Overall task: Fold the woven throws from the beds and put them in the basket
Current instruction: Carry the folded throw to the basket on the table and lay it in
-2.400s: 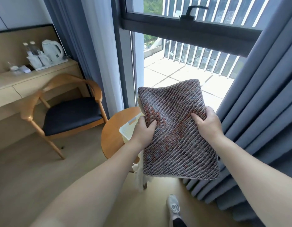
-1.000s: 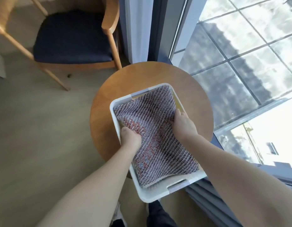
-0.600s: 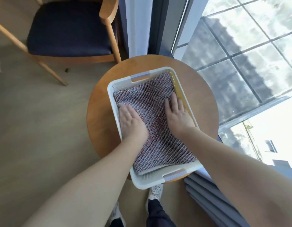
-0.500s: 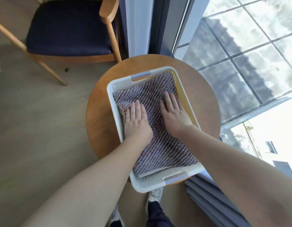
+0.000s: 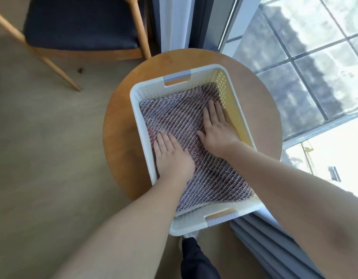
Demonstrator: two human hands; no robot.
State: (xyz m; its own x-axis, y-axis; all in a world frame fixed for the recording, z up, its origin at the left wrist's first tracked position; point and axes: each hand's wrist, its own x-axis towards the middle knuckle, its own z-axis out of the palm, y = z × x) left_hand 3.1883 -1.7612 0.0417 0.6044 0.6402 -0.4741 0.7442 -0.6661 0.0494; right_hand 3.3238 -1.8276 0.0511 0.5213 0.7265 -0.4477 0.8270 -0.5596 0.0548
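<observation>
— Head view: where is the throw (image 5: pixel 180 117)?
— It lies folded in the basket (image 5: pixel 138 121). The left hand (image 5: pixel 172 156) and right hand (image 5: pixel 216 131) press it flat, fingers straight and close together.
— And around the fingers?
— The basket wall is just right of the right fingertips, with the table (image 5: pixel 117 141) beneath. The chair (image 5: pixel 81 23) is beyond them to the left. The curtain (image 5: pixel 274 250) is back by the forearms.

Strong daylight comes through the window (image 5: pixel 306 77) on my right, burnt out white at lower right, and lights the basket (image 5: pixel 232 109) wall yellow. The floor (image 5: pixel 43 158) on my left is dimmer. My arms (image 5: pixel 124 238) look stretched, slightly soft.
</observation>
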